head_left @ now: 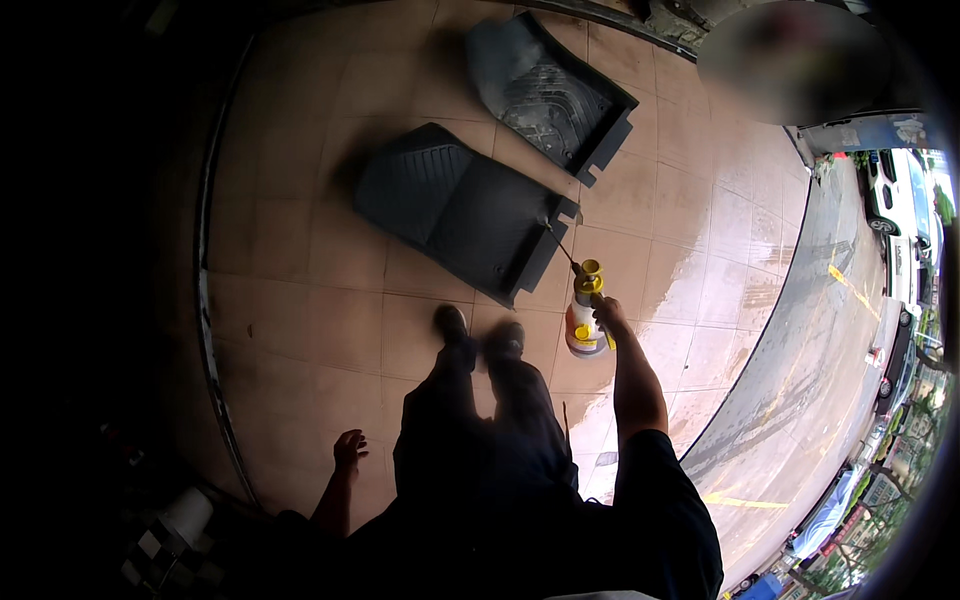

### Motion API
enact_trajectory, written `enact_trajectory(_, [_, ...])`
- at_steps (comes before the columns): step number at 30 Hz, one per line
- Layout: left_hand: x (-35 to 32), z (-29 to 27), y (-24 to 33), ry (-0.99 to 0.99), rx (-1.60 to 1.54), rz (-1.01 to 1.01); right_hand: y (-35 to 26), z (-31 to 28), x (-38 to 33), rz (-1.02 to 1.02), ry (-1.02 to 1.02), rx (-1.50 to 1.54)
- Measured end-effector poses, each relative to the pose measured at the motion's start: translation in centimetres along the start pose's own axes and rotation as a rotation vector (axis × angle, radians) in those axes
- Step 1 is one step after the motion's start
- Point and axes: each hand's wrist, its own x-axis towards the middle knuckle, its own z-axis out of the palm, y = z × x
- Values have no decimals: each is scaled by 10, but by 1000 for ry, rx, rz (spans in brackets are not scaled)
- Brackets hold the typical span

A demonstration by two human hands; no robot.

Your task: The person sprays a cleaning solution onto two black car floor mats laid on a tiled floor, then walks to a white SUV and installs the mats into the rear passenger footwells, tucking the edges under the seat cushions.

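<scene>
My right hand [609, 312] grips a pump sprayer [584, 325] with a yellow top and a pale, see-through bottle. The sprayer's thin wand points up and left at the nearer black car floor mat [460, 210], its tip by the mat's right end. That mat lies flat on the tiles in front of my feet. Beyond it, to the right, rests a second floor mat [550, 95], its ridged surface marked with pale smears or wet patches. My left hand [349, 449] hangs by my left side, fingers loosely apart, holding nothing.
Brown floor tiles [310, 330] surround the mats, with a wet, shiny area [700, 260] on the right. A dark channel [207, 300] runs along the left. Past the tiles is a grey road [790, 400] with parked cars [890, 200]. A checkered object [150, 545] sits lower left.
</scene>
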Motion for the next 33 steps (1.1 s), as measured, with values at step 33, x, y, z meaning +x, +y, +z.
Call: enact_trajectory(33, [-133, 492, 94, 137, -226, -169, -196, -299, 266, -489, -261, -517])
